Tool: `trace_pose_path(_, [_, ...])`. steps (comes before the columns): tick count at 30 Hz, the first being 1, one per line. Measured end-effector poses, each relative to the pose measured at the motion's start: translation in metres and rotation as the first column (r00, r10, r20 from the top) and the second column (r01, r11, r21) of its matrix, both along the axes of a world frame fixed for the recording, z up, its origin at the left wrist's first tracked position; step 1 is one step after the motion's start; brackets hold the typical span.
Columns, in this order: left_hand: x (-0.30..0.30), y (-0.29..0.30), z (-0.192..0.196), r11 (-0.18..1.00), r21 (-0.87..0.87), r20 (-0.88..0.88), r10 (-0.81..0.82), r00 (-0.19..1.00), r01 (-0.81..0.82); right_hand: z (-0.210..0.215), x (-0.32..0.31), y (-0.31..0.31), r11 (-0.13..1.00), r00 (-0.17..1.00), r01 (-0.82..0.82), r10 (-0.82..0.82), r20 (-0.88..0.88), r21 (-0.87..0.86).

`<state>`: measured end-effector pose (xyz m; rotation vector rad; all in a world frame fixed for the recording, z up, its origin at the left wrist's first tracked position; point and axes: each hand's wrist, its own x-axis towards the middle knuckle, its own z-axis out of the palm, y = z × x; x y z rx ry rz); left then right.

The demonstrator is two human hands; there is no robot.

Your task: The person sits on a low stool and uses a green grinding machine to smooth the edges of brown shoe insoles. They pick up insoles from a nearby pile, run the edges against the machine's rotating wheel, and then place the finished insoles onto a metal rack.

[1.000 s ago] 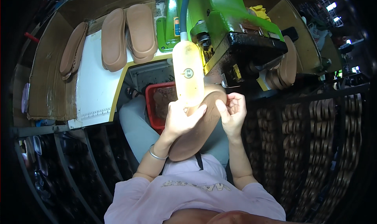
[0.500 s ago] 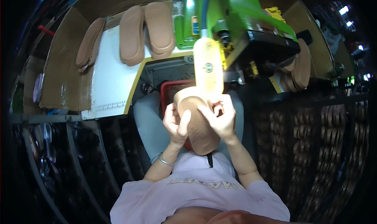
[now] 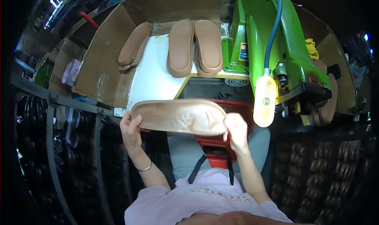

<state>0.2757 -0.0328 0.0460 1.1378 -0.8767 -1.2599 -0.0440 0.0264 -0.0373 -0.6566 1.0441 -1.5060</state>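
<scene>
A tan shoe sole (image 3: 169,116) is held crosswise in front of me, its long sides running left to right. My left hand (image 3: 131,129) grips its left end, thumb on the near face. At the other end, my right hand (image 3: 236,131) is closed on the sole's edge. Bumps and a shiny patch mark the face turned toward me. Just right of my right hand hangs a yellow lamp (image 3: 265,102) on a blue cable. Two stacks of tan soles, a left stack (image 3: 180,49) and a right stack (image 3: 208,47), lie on the white table beyond.
A green machine (image 3: 276,35) stands at the right of the white table (image 3: 152,79). More soles (image 3: 136,43) lean by the cardboard wall (image 3: 104,63). Below the held sole is a red bin (image 3: 221,162). Racks of footwear (image 3: 316,162) flank me on both sides.
The sole has gone from upright near my lap to crosswise, farther left, and both hands have spread to its ends. My view has shifted left, away from the lamp.
</scene>
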Motion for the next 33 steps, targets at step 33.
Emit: trace_pose_path(33, [0.047, -0.272, -0.061, 0.895, -0.174, 0.914, 0.302, 0.271, -0.411, -0.039, -0.013, 0.005, 0.961, 0.985, -0.111, 0.074, 0.154, 0.252])
